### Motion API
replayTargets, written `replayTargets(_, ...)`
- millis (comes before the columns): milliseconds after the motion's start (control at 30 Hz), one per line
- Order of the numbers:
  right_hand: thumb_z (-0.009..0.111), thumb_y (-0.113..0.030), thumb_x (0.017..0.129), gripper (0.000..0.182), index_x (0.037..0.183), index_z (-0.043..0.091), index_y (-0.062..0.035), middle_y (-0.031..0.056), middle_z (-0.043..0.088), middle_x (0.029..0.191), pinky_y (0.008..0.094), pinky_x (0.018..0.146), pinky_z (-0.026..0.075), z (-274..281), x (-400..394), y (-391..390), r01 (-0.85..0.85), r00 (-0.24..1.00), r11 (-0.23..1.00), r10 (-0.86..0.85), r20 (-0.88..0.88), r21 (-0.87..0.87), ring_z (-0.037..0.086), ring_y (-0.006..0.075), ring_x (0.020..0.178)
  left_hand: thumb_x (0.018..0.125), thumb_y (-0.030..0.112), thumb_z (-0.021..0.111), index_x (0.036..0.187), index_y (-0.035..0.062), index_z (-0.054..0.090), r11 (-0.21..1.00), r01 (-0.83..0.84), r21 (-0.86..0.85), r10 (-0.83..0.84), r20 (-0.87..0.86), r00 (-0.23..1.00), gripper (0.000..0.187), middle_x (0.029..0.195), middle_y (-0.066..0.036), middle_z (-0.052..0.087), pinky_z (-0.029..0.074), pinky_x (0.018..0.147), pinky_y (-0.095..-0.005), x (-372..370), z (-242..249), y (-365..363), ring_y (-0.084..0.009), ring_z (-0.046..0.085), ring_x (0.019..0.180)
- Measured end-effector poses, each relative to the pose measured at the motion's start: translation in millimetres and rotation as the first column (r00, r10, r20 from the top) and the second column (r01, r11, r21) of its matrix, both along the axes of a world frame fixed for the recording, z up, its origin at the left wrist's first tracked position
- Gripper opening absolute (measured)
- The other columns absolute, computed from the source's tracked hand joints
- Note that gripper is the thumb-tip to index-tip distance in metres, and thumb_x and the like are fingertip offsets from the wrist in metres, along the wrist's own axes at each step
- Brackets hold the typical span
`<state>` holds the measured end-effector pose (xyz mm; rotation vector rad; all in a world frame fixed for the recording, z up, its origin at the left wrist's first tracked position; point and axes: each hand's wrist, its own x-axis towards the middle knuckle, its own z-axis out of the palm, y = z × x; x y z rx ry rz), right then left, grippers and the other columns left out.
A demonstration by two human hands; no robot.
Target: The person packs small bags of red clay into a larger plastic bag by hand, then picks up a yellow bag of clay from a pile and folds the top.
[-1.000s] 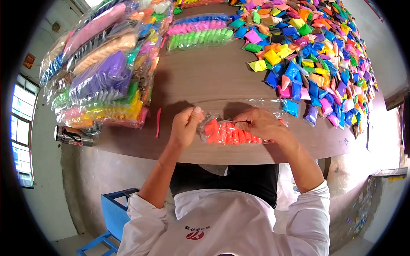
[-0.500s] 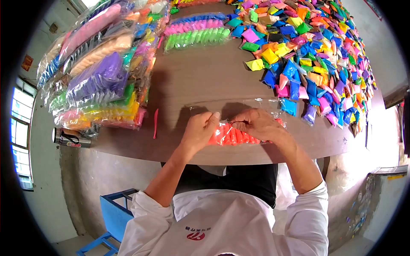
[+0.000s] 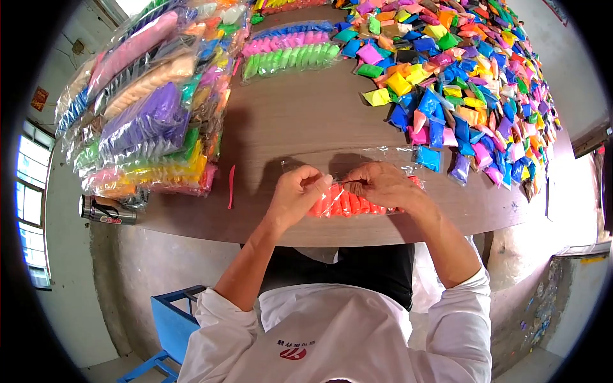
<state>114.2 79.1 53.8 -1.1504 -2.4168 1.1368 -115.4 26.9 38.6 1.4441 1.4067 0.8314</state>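
A clear plastic bag [image 3: 348, 203] with a row of red-orange packets inside lies near the table's front edge. My left hand [image 3: 300, 193] pinches the bag's upper left part between thumb and fingers. At its upper middle, my right hand [image 3: 380, 184] has its fingers curled down onto the film, covering part of the row. Both hands are closed on the plastic, a short gap apart. Loose clear film spreads out beyond the right hand, towards a single blue packet [image 3: 428, 158].
Stacked bags of coloured packets [image 3: 147, 121] stand at the left, with a steel flask [image 3: 107, 210] below. A pink plastic stick [image 3: 232, 187] lies nearby. More bagged rows [image 3: 290, 51] lie at the back; loose packets [image 3: 460, 83] heap at the right. A blue stool [image 3: 172, 325] stands lower left.
The left hand's thumb has shifted slightly right and down along the bag's edge. My right hand stays almost in place on the film. The whole view has moved a little.
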Motion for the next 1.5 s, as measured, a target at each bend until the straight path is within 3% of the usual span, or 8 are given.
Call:
replayTargets(400, 0.057, -0.029, 0.091, 0.029, 0.106, 0.072, -0.0094, 0.0165, 0.070, 0.100, 0.0457, 0.083, 0.051, 1, 2, 1, -0.001, 1.000, 0.998, 0.001, -0.006, -0.059, 0.066, 0.0362, 0.094, 0.093, 0.019, 0.069, 0.099, -0.0055, 0.067, 0.989, 0.025, 0.147, 0.002, -0.181, 0.984, 0.025, 0.091, -0.011, 0.069, 0.052, 0.074, -0.0295, 6, 1, -3, -0.0146, 0.063, 0.079)
replayTargets(600, 0.061, -0.026, 0.092, 0.026, 0.106, 0.070, -0.0061, 0.0181, 0.067, 0.091, 0.0411, 0.074, 0.050, 1, 0, 2, 0.006, 0.999, 0.999, -0.004, 0.041, -0.048, 0.065, 0.0312, 0.084, 0.094, 0.022, 0.068, 0.097, -0.0056, 0.067, 0.992, 0.022, 0.127, 0.003, -0.190, 0.982, 0.028, 0.085, -0.012, 0.068, 0.050, 0.070, -0.0299, 15, 3, 5, -0.0145, 0.062, 0.075)
replayTargets(833, 0.061, -0.027, 0.091, 0.028, 0.106, 0.072, -0.0059, 0.0155, 0.071, 0.095, 0.0431, 0.081, 0.051, 4, 6, 1, 0.045, 0.999, 0.994, -0.042, 0.026, -0.103, 0.067, 0.0325, 0.089, 0.093, 0.024, 0.069, 0.096, -0.0043, 0.067, 0.988, 0.025, 0.150, 0.011, -0.235, 0.972, 0.028, 0.082, -0.011, 0.067, 0.049, 0.067, -0.0310, 23, -1, 0, -0.0140, 0.060, 0.073)
replayTargets(900, 0.065, -0.028, 0.098, 0.029, 0.105, 0.070, -0.0006, 0.0056, 0.070, 0.088, 0.0314, 0.071, 0.050, -5, 18, 8, 0.143, 0.932, 0.984, -0.169, -0.320, -0.103, 0.062, 0.0140, 0.082, 0.093, 0.023, 0.069, 0.095, -0.0038, 0.067, 0.985, 0.034, 0.169, 0.003, -0.214, 0.977, 0.027, 0.081, -0.010, 0.067, 0.049, 0.067, -0.0310, 23, -2, 0, -0.0138, 0.059, 0.072)
replayTargets(1000, 0.066, -0.027, 0.099, 0.029, 0.106, 0.070, 0.0014, 0.0005, 0.068, 0.090, 0.0259, 0.072, 0.049, 18, 56, 20, 0.365, 0.797, 0.905, -0.425, -0.429, -0.218, 0.058, 0.0070, 0.085, 0.094, 0.023, 0.068, 0.094, -0.0031, 0.067, 0.987, 0.004, 0.162, 0.023, -0.167, 0.986, 0.026, 0.078, -0.009, 0.067, 0.048, 0.065, -0.0309, 24, -6, -2, -0.0139, 0.058, 0.069)
replayTargets(1267, 0.073, -0.022, 0.093, 0.025, 0.104, 0.070, 0.0007, 0.0031, 0.069, 0.087, 0.0294, 0.073, 0.051, 11, 100, -7, 0.350, 0.896, 0.926, -0.375, -0.237, -0.141, 0.062, 0.0103, 0.083, 0.094, 0.028, 0.066, 0.087, -0.0022, 0.067, 0.987, -0.049, 0.151, 0.086, -0.253, 0.964, 0.030, 0.079, -0.016, 0.067, 0.048, 0.067, -0.0387, 26, -4, -3, -0.0276, 0.063, 0.069)
replayTargets(1333, 0.075, -0.021, 0.091, 0.026, 0.105, 0.070, 0.0007, 0.0040, 0.070, 0.089, 0.0290, 0.074, 0.052, 4, 102, -10, 0.283, 0.959, 0.958, -0.284, -0.011, -0.055, 0.063, 0.0111, 0.082, 0.094, 0.028, 0.066, 0.087, -0.0022, 0.066, 0.987, -0.051, 0.155, 0.090, -0.252, 0.964, 0.031, 0.078, -0.015, 0.066, 0.048, 0.067, -0.0386, 26, -5, -3, -0.0276, 0.062, 0.069)
replayTargets(1500, 0.078, -0.020, 0.088, 0.027, 0.103, 0.069, 0.0015, 0.0063, 0.070, 0.090, 0.0280, 0.072, 0.051, -10, 114, -14, 0.360, 0.889, 0.892, -0.417, -0.190, -0.274, 0.063, 0.0113, 0.080, 0.094, 0.027, 0.066, 0.086, -0.0020, 0.066, 0.983, -0.051, 0.177, 0.094, -0.242, 0.966, 0.030, 0.074, -0.015, 0.064, 0.048, 0.066, -0.0392, 26, -7, -3, -0.0279, 0.062, 0.067)
